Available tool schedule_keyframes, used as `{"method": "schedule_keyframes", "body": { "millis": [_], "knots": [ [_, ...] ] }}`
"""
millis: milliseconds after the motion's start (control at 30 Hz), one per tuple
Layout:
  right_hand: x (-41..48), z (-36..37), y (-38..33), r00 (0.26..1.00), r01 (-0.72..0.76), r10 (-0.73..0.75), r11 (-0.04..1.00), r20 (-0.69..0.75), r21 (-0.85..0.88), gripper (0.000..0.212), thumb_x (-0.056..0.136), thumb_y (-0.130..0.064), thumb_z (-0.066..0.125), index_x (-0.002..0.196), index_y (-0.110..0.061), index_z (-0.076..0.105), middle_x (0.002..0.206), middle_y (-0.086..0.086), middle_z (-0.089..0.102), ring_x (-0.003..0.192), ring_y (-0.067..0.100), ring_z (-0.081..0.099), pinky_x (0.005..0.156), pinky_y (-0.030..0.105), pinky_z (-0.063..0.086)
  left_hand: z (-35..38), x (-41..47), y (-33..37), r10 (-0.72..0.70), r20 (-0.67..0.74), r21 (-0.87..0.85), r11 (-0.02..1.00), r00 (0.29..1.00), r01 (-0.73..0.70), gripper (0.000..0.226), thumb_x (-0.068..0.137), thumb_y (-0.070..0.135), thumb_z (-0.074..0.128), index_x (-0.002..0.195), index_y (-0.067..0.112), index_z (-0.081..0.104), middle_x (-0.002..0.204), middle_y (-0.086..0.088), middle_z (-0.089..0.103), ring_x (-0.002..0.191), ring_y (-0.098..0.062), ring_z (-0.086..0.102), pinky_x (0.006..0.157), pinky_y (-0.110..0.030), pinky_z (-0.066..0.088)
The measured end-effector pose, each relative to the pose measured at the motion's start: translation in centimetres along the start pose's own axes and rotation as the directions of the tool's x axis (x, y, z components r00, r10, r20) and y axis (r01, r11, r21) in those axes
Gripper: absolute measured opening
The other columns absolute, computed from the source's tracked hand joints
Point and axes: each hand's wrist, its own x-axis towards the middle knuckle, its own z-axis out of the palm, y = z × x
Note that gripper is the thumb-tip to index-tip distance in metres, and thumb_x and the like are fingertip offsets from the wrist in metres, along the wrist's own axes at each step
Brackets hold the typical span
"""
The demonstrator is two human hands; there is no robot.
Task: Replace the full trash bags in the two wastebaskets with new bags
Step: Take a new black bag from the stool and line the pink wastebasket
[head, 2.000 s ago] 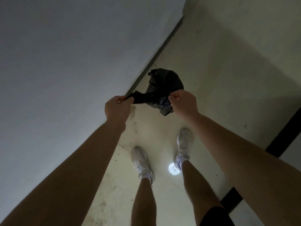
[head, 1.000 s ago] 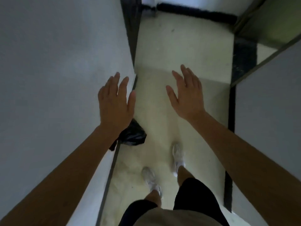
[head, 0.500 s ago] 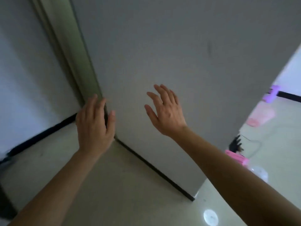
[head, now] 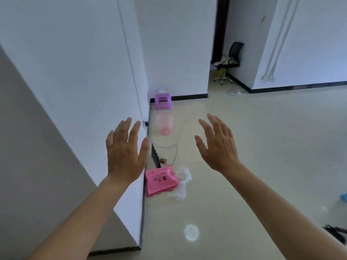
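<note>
Pale floor (head: pixel 262 147), white walls — left hand (head: pixel 124 156) and right hand (head: pixel 218 145) both spread, empty. Pink wastebasket (head: pixel 164 123) sits far along the left wall; loose black cord (head: pixel 173 152) nearer could snag a foot.

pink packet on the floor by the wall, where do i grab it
Pinch the near edge of the pink packet from above, on the open-floor side. It lies flat with its left edge along the wall base, and crumpled clear plastic crowds its right edge.

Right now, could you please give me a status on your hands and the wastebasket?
Left hand, right hand open, empty. Pink wastebasket ahead, by the wall. Pink packet and clear plastic lie before it.
</note>
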Motion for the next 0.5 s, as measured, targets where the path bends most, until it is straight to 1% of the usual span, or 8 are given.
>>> {"method": "schedule_keyframes", "body": {
  "millis": [67, 167, 233, 333, 400, 500],
  "knots": [
    [-0.1, -0.1, 6.1, 0.995, -0.096, 0.097, 0.994, 0.023, -0.058, 0.06, 0.098, -0.047, 0.039, 0.149, -0.016, 0.038, 0.157, 0.014, 0.032, 0.145, 0.033, 0.031, 0.115, 0.049, 0.03, 4.2, 2.4, 3.7, 0.054, 0.041, -0.03, 0.998, 0.998, -0.052, 0.053, 0.099, 0.04, 0.038, 0.138, 0.008, 0.051, 0.149, -0.017, 0.044, 0.135, -0.036, 0.043, 0.11, -0.055, 0.03],
    [1.1, 1.2, 13.4, 0.979, -0.185, 0.193, 0.975, 0.059, -0.126, 0.064, 0.098, -0.051, 0.039, 0.152, -0.018, 0.032, 0.161, 0.014, 0.023, 0.148, 0.033, 0.024, 0.119, 0.05, 0.024, 10.6, 6.1, 7.8, 0.122, 0.057, -0.085, 0.989, 0.991, -0.117, 0.054, 0.098, 0.041, 0.038, 0.141, 0.01, 0.049, 0.153, -0.017, 0.037, 0.138, -0.035, 0.039, 0.111, -0.057, 0.03],
    [2.5, 2.5, 17.4, 0.97, -0.206, 0.226, 0.961, 0.092, -0.182, 0.066, 0.098, -0.053, 0.04, 0.153, -0.019, 0.029, 0.163, 0.014, 0.018, 0.149, 0.034, 0.019, 0.121, 0.05, 0.018, 14.9, 9.0, 9.9, 0.152, 0.054, -0.113, 0.983, 0.987, -0.146, 0.056, 0.098, 0.042, 0.036, 0.144, 0.011, 0.046, 0.157, -0.017, 0.031, 0.142, -0.035, 0.034, 0.112, -0.058, 0.028],
    [5.7, 3.7, 23.2, 0.956, -0.229, 0.266, 0.941, 0.124, -0.251, 0.069, 0.098, -0.057, 0.037, 0.155, -0.019, 0.025, 0.165, 0.014, 0.011, 0.151, 0.033, 0.013, 0.122, 0.049, 0.011, 21.3, 14.6, 13.5, 0.205, 0.075, -0.163, 0.968, 0.976, -0.19, 0.059, 0.099, 0.044, 0.036, 0.149, 0.013, 0.038, 0.161, -0.016, 0.021, 0.148, -0.032, 0.022, 0.113, -0.06, 0.025],
    [8.1, 3.4, 27.4, 0.956, -0.226, 0.269, 0.93, 0.115, -0.29, 0.071, 0.098, -0.059, 0.033, 0.156, -0.019, 0.024, 0.165, 0.014, 0.01, 0.152, 0.033, 0.012, 0.123, 0.049, 0.012, 24.9, 18.5, 16.4, 0.246, 0.091, -0.193, 0.955, 0.965, -0.225, 0.061, 0.1, 0.045, 0.034, 0.153, 0.015, 0.031, 0.163, -0.015, 0.014, 0.15, -0.031, 0.014, 0.116, -0.06, 0.02],
    [11.0, 1.9, 34.3, 0.955, -0.25, 0.289, 0.903, 0.064, -0.35, 0.071, 0.097, -0.06, 0.031, 0.155, -0.019, 0.025, 0.165, 0.013, 0.01, 0.152, 0.033, 0.013, 0.123, 0.049, 0.013, 29.8, 24.4, 22.2, 0.325, 0.113, -0.224, 0.929, 0.939, -0.294, 0.063, 0.1, 0.048, 0.028, 0.155, 0.019, 0.023, 0.165, -0.012, 0.007, 0.152, -0.03, 0.005, 0.119, -0.058, 0.011]
  ]
}}
